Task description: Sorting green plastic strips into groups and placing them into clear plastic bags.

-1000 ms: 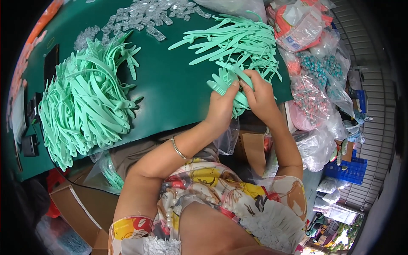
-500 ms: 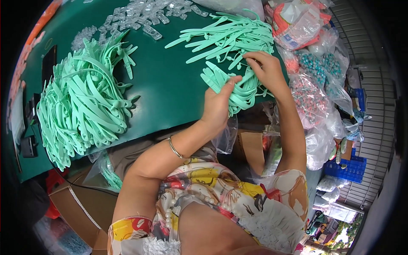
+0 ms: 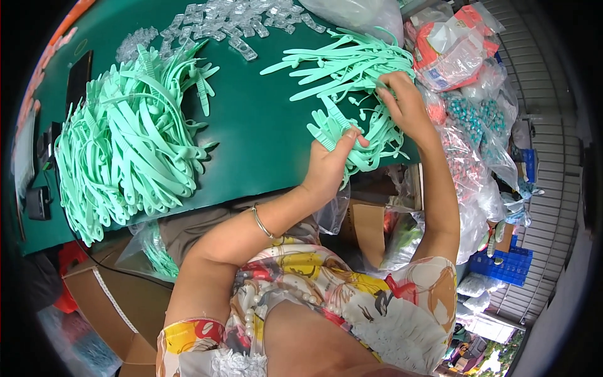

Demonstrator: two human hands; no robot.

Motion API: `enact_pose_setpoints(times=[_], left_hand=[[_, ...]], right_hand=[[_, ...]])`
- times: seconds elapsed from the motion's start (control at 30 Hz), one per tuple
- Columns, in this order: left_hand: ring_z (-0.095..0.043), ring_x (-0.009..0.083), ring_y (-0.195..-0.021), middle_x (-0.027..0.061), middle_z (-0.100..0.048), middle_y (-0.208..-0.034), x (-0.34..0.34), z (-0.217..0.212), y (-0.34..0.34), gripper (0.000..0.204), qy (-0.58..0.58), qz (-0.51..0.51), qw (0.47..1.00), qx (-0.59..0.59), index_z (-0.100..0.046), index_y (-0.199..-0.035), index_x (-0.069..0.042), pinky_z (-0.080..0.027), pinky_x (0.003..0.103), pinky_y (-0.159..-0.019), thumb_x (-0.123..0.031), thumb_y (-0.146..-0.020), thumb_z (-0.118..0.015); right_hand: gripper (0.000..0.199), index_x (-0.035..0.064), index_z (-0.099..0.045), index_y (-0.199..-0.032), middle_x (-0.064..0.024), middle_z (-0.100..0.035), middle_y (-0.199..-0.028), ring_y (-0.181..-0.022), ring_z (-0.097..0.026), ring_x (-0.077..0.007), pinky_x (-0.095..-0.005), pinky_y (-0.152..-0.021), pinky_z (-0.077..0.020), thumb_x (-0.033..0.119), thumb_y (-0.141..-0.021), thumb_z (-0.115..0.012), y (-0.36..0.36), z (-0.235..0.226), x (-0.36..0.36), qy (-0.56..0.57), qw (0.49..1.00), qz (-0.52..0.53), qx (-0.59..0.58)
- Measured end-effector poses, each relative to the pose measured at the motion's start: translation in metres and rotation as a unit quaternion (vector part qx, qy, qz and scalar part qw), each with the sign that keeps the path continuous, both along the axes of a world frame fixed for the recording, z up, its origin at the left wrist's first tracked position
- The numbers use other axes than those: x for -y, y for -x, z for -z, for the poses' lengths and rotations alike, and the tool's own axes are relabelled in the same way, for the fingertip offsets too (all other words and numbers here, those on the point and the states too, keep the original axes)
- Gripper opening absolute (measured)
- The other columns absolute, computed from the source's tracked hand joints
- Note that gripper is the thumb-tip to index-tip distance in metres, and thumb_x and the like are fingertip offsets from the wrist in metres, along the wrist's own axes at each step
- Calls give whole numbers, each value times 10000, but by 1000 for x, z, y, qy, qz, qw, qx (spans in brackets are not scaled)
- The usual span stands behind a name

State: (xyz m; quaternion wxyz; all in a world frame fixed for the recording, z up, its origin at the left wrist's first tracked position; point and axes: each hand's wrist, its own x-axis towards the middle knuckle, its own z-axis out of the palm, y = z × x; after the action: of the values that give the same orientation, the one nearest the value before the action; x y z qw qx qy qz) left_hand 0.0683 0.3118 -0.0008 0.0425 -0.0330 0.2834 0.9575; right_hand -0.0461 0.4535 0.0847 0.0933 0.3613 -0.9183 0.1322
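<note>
My left hand (image 3: pixel 331 164) grips a bunch of mint-green plastic straps (image 3: pixel 326 129) at the near edge of the dark green table (image 3: pixel 264 135). My right hand (image 3: pixel 405 103) reaches into the loose pile of the same green straps (image 3: pixel 342 60) at the right of the table and pinches one of them. A large heap of looped green straps (image 3: pixel 125 135) lies at the left of the table. Small clear plastic clips (image 3: pixel 223 19) are scattered along the far edge.
Clear bags of small coloured parts (image 3: pixel 468 119) pile up at the right. A cardboard box (image 3: pixel 367 229) sits under the table edge, another box (image 3: pixel 103 301) at lower left. A blue crate (image 3: pixel 509 267) stands at far right. Dark flat devices (image 3: pixel 78 75) lie at the table's left.
My right hand has moved away from the left hand, up into the strap pile. My left hand has kept its bunch and shifted slightly toward the table edge.
</note>
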Motion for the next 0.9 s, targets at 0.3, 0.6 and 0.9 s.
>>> enact_pose_setpoints(times=[0.3, 0.6, 0.9], left_hand=[[-538, 107, -755, 40, -584, -788, 3, 10, 3, 121, 32, 11, 999, -15, -534, -929, -24, -456, 260, -687, -135, -903, -493], [-532, 108, -739, 36, -580, -785, 4, 9, 4, 138, 24, 30, 999, -22, -535, -931, -21, -448, 254, -688, -150, -899, -502], [-533, 107, -747, 40, -580, -790, 5, 9, 1, 146, 42, 24, 998, -26, -531, -945, -16, -455, 256, -686, -152, -904, -495]], right_hand=[[291, 30, -539, -963, -133, -570, -851, -844, -527, -328, -409, -754, -415, 46, -683, -617, 23, 13, 6, -51, 999, 15, 9], [262, 35, -569, -934, -137, -544, -874, -863, -506, -314, -386, -738, -411, 35, -686, -651, 28, 17, -15, -100, 994, 22, -30], [236, 19, -515, -1019, -166, -571, -896, -812, -550, -311, -368, -696, -428, 63, -793, -566, 20, 15, -20, 25, 996, 73, 48]])
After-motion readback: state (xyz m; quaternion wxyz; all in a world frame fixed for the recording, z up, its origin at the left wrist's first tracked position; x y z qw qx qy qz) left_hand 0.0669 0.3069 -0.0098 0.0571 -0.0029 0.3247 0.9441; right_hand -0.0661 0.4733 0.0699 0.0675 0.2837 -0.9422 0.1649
